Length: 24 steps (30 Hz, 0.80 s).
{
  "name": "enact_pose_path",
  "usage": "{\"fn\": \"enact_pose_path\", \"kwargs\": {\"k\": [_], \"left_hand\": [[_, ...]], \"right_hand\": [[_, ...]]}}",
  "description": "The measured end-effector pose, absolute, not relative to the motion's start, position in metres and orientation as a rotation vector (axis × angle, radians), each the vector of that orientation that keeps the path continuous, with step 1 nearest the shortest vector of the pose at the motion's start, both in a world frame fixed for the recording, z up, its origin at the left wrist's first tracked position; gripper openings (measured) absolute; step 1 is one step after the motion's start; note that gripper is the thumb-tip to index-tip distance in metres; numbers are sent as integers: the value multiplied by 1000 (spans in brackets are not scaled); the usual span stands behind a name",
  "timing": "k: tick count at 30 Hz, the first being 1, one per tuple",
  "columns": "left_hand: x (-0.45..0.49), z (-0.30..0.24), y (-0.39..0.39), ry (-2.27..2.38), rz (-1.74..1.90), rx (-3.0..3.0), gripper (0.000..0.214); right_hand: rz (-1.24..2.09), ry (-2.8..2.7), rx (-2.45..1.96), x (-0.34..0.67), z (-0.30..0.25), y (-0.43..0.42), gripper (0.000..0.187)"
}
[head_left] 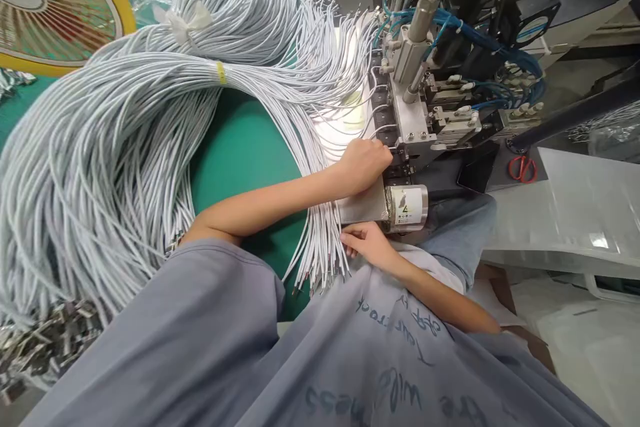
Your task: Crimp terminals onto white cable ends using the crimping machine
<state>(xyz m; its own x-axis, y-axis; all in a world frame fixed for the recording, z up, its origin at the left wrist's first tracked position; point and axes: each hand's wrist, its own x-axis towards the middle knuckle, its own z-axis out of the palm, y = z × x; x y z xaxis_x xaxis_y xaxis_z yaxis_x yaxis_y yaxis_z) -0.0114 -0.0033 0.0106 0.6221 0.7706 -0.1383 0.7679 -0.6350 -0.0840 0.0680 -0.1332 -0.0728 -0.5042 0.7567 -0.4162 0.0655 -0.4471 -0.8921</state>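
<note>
My left hand (365, 163) is closed at the front of a metal machine (413, 113). Its fingertips pinch a white cable at the row of dark slots, and the grip itself is partly hidden. Lower down, my right hand (369, 243) has thumb and fingers together on a white cable at the right edge of the loose ends. Beneath my left forearm runs a bundle of white cables (320, 233), with stripped tips fanned out towards me. Several cables lead over a bright lit plate (345, 117) to the machine's slots.
Thick coils of white cable (90, 167) cover the left of the green table (240, 140), metal ends at lower left. A yellow-rimmed fan (65, 7) stands at upper left. A labelled round container (407, 208) sits beside my hands. Red scissors (523, 168) lie right of the machine.
</note>
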Motion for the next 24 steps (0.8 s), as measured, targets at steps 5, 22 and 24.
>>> {"fn": "enact_pose_path", "kwargs": {"k": [5,22,24], "left_hand": [[-11,9,0,-1295,139,-2825,27],[-5,-3,-14,-901,-1090,-3481,27],[-6,0,-12,-882,-1147,-3480,24]], "right_hand": [[1739,-1480,-1442,66,-58,-140,18],[950,-1090,-1416,163,0,-83,20],[1060,-1037,-1304,160,-1,-78,20]]}}
